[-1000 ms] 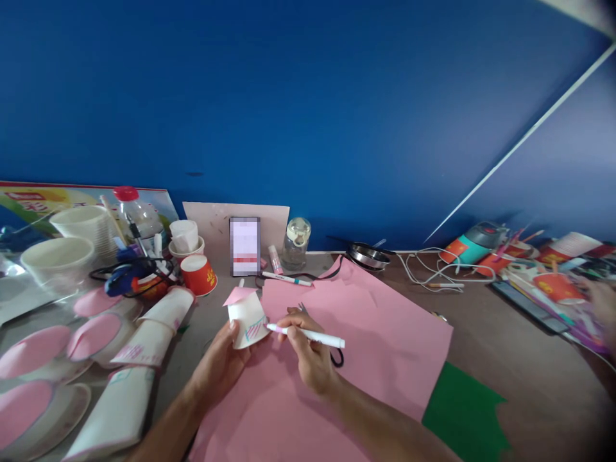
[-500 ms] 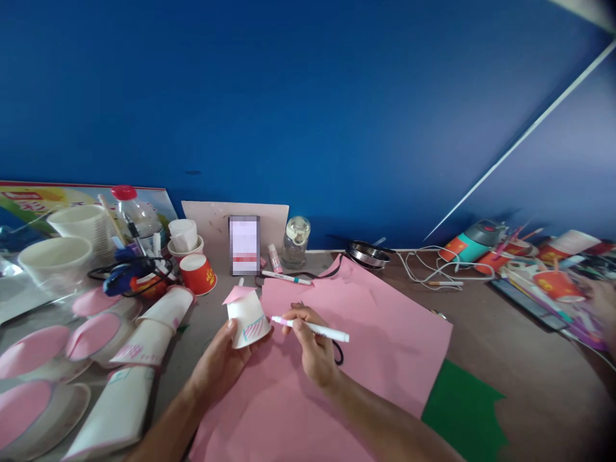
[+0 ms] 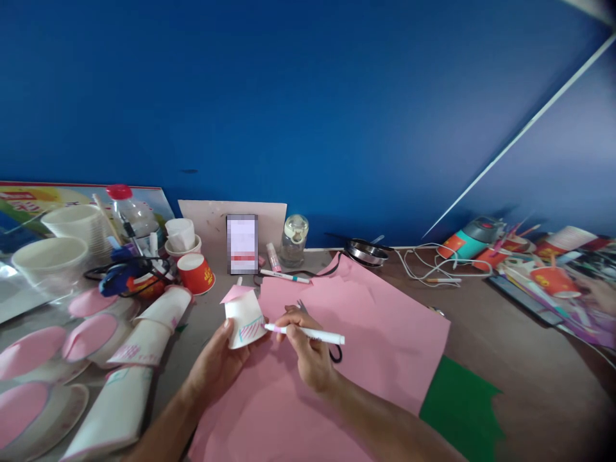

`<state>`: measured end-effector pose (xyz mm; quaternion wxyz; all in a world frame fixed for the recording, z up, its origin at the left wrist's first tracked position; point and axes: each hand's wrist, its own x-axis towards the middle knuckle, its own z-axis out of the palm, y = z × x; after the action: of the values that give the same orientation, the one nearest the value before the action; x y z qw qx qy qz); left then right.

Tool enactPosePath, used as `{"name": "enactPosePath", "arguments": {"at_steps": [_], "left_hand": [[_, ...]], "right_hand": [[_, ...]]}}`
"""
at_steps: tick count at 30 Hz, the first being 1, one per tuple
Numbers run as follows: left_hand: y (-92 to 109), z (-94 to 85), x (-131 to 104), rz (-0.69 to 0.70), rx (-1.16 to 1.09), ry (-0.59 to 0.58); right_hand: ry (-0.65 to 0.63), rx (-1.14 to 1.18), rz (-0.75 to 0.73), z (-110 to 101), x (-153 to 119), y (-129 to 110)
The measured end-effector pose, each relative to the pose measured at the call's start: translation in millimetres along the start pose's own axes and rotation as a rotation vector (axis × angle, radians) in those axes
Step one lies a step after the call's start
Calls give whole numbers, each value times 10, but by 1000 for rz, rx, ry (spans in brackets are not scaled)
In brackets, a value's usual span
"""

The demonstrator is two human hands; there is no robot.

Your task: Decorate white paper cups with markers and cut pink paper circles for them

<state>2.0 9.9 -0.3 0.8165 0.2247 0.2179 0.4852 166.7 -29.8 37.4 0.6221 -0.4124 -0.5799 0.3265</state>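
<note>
My left hand point(image 3: 221, 356) is wrapped round a white paper cup point(image 3: 243, 314), held upside down and tilted. On top of the cup sits a pink paper piece point(image 3: 238, 294); pink stripes and a teal outline mark its side near the rim. Between the fingers of my right hand point(image 3: 308, 353) is a white marker pen point(image 3: 320, 335) whose pink tip end points left, at or very near the cup's striped side. Both hands are above large pink paper sheets point(image 3: 380, 333). Scissors point(image 3: 337, 353) lie partly hidden behind my right hand.
Several pink-topped paper cups point(image 3: 115, 417) lie at the left. A red cup point(image 3: 195, 274), phone point(image 3: 242, 244), glue stick point(image 3: 273, 256), glass jar point(image 3: 293, 240) and another marker point(image 3: 285, 276) stand or lie behind. Green paper point(image 3: 462, 407) lies right. At the far right, a person's hand point(image 3: 601, 292) shows.
The marker's tip has moved left to the cup's side, and the striped patch looks fuller. My left hand still holds the cup. The view has shifted slightly.
</note>
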Motion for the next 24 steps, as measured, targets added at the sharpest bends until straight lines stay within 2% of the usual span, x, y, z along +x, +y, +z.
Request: {"name": "enactPosePath", "arguments": {"at_steps": [6, 12, 24], "left_hand": [[7, -16, 16, 0, -2, -11], [-5, -25, 16, 3, -14, 6], [7, 3, -6, -8, -5, 4]], "right_hand": [[-72, 26, -13, 0, -26, -10], [56, 86, 108, -23, -1, 35], [30, 74, 77, -7, 26, 32]]}}
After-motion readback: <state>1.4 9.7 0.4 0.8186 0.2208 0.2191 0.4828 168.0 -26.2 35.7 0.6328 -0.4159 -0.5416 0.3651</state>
